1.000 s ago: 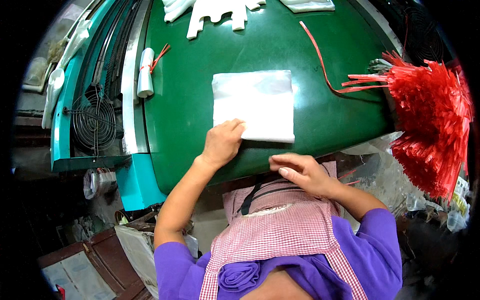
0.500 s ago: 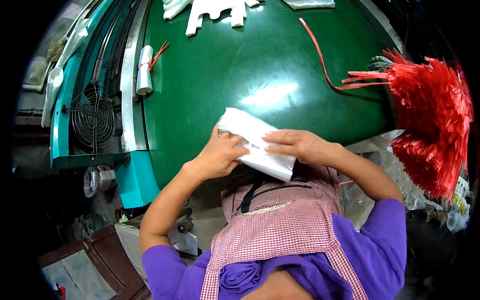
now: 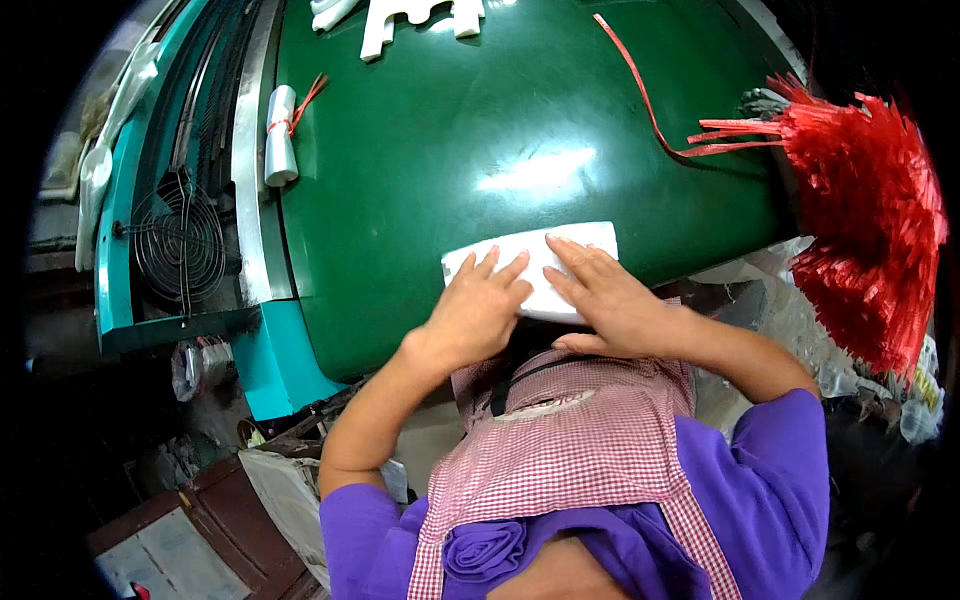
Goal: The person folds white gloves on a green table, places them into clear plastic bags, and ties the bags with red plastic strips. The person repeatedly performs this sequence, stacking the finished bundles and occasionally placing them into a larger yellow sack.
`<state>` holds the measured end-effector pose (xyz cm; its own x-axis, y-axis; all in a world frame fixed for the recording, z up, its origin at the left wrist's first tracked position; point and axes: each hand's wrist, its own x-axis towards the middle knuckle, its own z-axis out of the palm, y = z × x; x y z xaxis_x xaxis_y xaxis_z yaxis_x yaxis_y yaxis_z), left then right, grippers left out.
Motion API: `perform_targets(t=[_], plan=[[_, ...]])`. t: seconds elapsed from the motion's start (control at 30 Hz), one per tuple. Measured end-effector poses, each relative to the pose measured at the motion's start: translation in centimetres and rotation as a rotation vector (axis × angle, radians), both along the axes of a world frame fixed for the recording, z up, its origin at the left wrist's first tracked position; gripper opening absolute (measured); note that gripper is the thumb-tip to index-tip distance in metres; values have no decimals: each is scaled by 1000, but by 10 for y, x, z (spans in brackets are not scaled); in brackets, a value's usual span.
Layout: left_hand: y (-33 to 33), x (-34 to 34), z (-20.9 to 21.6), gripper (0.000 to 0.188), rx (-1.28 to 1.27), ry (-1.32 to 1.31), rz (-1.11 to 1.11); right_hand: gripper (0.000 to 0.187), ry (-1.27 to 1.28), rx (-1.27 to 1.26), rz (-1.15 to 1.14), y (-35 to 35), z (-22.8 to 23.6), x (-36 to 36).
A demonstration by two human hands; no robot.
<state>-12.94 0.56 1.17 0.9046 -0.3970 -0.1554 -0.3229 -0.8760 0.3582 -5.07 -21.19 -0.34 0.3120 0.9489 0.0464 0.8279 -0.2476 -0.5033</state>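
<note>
1. Looking down, we set an imaginary clock on the white folded bundle [image 3: 550, 298], with 12 o'clock pointing away from the person; at 6 o'clock, nearest us, is the red-and-white checked apron [image 3: 560, 440] over a purple shirt [image 3: 765, 490].
2. On the bundle's 8 o'clock side we find the left hand [image 3: 482, 308], palm down, its fingers spread and slightly bent on the white surface rather than clenched.
3. At 4 o'clock we see the right hand [image 3: 615, 308], also released and unclenched, its long fingers laid over the bundle and its thumb pointing toward the other hand.
4. The bundle itself lies under both hands at the near edge of the green counter [image 3: 430, 150], its far edge uncovered toward 12 o'clock.
5. Toward 8 o'clock we note a turquoise frame [image 3: 285, 360], and at 9 o'clock a spiral wire guard [image 3: 180, 245].
6. Near 3 o'clock, well apart from the hands, we see a thick mass of red strips [image 3: 865, 215].
7. At 10 o'clock a white roll [image 3: 281, 140] tied in red lies by the counter's side rail [image 3: 258, 150].
8. Toward 1 o'clock we trace a loose red ribbon [image 3: 640, 92], curved on the green surface.
9. Farthest off, at 11 o'clock, are white notched pieces [image 3: 378, 30], partly cut off by the view's edge.
</note>
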Motion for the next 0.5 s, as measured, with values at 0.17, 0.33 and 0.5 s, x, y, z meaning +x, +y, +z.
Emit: perform_targets(t=[0.17, 0.33, 0.5], plan=[[20, -19, -4, 33, -307, 42, 206, 39, -31, 137, -64, 2, -5, 21], [34, 15, -12, 20, -173, -14, 451, 30, 111, 53, -345, 29, -19, 56], [11, 27, -23, 27, -168, -258, 251, 24, 239, 134, -360, 29, -27, 65]])
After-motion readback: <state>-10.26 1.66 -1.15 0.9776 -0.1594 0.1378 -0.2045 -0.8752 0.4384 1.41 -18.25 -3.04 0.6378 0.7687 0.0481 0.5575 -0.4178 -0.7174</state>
